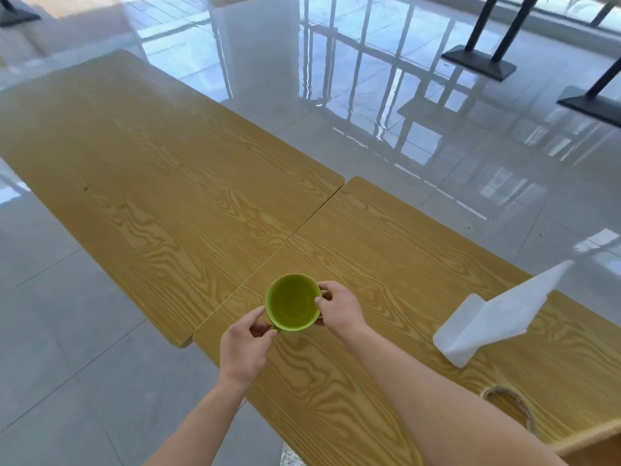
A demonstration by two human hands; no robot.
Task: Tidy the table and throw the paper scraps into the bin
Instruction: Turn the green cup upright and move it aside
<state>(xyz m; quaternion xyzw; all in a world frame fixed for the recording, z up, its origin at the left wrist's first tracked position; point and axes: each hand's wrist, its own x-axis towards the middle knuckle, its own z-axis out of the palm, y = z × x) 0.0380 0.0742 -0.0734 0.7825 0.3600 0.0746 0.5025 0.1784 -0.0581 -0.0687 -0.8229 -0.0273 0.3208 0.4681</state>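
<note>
Green cup [293,302] at surface [369,247] edge — left hand [245,344] and right hand [339,309] pinch opposite sides. Probably rigid, glazed, slippery, breakable — support underneath, lift level.

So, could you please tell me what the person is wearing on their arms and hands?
Nothing shows. The left hand and right hand are bare: no gloves, rings or watch. The left forearm and right forearm are uncovered down to the picture's edge, no sleeve in view.

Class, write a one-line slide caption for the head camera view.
Left hand and right hand grip a green cup over the wooden table; a white tissue pack lies to the right.
</note>
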